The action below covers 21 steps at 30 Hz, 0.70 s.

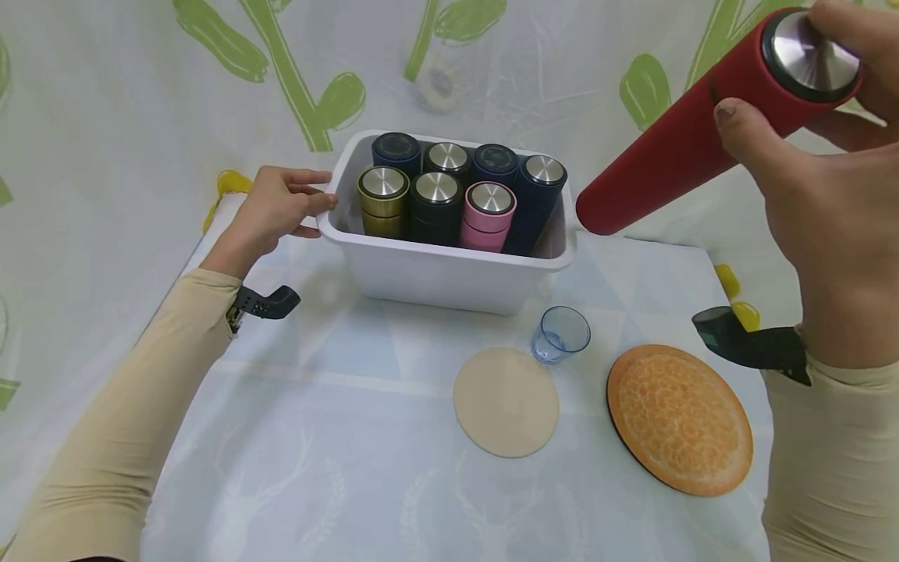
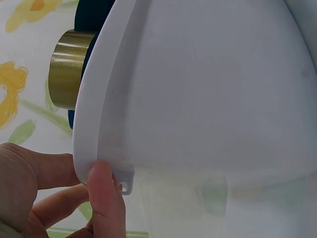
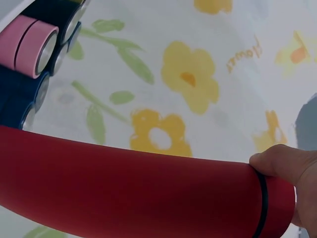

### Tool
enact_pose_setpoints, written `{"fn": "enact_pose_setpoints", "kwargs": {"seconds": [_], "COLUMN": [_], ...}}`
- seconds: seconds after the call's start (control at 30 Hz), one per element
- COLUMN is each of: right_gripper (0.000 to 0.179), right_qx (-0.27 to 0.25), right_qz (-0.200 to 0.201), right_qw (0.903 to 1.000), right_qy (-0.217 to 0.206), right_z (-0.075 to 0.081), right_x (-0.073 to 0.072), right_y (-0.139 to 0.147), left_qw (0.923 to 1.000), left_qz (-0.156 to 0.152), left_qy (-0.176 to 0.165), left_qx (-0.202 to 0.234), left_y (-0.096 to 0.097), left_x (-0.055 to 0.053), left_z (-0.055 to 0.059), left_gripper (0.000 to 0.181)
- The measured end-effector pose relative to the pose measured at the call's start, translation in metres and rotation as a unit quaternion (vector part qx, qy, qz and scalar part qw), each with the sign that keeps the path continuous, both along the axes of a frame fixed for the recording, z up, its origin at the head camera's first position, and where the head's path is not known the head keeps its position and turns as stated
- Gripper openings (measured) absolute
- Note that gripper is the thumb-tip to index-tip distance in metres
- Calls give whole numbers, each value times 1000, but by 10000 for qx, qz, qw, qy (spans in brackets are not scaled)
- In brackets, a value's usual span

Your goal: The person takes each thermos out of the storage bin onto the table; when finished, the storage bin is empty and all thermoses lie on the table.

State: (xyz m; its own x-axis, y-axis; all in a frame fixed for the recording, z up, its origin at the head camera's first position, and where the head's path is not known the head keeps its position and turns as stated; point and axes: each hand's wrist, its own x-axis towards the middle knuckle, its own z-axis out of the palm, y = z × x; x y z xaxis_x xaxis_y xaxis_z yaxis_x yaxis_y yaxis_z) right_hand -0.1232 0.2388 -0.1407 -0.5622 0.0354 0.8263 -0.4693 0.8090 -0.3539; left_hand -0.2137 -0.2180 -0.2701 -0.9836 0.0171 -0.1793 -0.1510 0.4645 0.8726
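Observation:
High on the right, my right hand (image 1: 829,179) grips a long red thermos bottle (image 1: 674,148) around its steel-topped cap. The bottle is tilted, its base pointing down and left toward the white plastic bin (image 1: 435,277). At the bin's left end, my left hand (image 1: 281,203) pinches the rim, thumb outside, as the left wrist view shows. Inside the bin stand several thermos bottles, among them a gold one (image 1: 383,203), a pink one (image 1: 488,215) and a dark blue one (image 1: 535,203) that leans. The right wrist view shows the red thermos bottle (image 3: 133,183) beside the others.
In front of the bin a blue-tinted glass (image 1: 560,336) stands at the edge of a round beige mat (image 1: 506,402). To the right lies a round, bread-patterned mat (image 1: 677,421). A patterned cloth covers the table (image 1: 337,468), and a leaf-print curtain (image 1: 534,86) hangs behind.

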Motion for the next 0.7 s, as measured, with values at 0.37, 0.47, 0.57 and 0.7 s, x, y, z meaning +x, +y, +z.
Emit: {"fn": "enact_pose_setpoints", "kwargs": {"seconds": [0.37, 0.47, 0.57, 0.7], "right_gripper": [52, 50, 50, 48], "right_qx": [-887, -814, -870, -1104], "right_qz": [-385, -295, -175, -68], "right_qw": [9933, 9949, 9949, 9923], "right_qy": [-627, -526, -487, -556], "right_z": [-3, -7, -11, -16], "right_x": [-5, -10, -17, -25], "right_y": [1, 5, 8, 9], "left_qw": [10000, 10000, 10000, 10000], "left_qz": [36, 41, 42, 38], "left_qy": [-20, -30, -20, -4], "left_qx": [-69, -76, -79, -61], "left_y": [1, 1, 0, 1], "left_x": [1, 1, 1, 1], "left_z": [1, 0, 0, 0], "left_gripper": [54, 55, 55, 54]}}
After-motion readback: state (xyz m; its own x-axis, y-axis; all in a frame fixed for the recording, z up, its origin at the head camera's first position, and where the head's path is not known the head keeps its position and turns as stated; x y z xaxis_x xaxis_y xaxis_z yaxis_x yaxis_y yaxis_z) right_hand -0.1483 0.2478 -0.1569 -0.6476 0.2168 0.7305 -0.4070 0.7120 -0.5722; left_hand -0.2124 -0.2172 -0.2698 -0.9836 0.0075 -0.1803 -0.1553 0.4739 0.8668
